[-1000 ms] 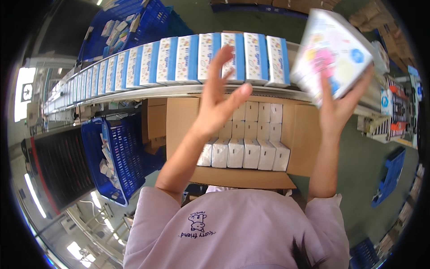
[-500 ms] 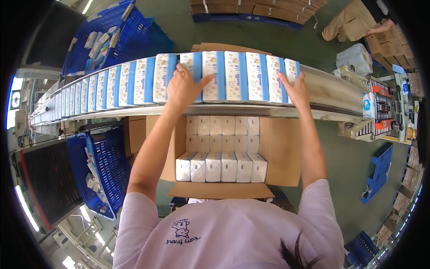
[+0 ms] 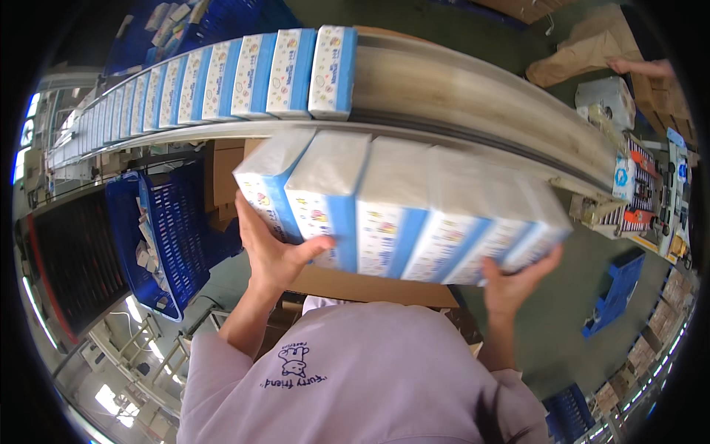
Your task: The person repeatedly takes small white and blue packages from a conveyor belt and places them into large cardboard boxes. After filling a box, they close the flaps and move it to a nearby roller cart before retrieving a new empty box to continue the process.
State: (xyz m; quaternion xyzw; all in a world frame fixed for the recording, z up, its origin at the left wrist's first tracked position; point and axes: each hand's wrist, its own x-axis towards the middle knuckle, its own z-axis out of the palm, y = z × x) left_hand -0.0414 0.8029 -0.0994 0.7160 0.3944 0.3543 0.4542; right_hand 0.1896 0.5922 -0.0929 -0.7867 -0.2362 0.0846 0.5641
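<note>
Squeezed between my two hands is a row of several tissue packs (image 3: 384, 214), white and blue with small printed figures, tilted and lifted off the conveyor. My left hand (image 3: 274, 251) presses the left end of the row, thumb across the front. At the opposite end my right hand (image 3: 518, 285) grips the last pack, partly blurred. Below the row shows a flap of the cardboard box (image 3: 370, 287); the packs hide the box's inside. More tissue packs (image 3: 288, 74) stand in line on the conveyor belt (image 3: 458, 81) beyond, to the left.
Blue plastic baskets (image 3: 174, 244) holding loose packs stand at the left, another behind the conveyor. A roller section with red parts (image 3: 640, 185) lies at the conveyor's right end. A blue pallet (image 3: 615, 292) is on the floor at right. Another person's hand (image 3: 629, 66) shows far right.
Both hands have closed on a row of packs and brought it off the conveyor toward me, over the box. The row now tilts, its white ends facing up.
</note>
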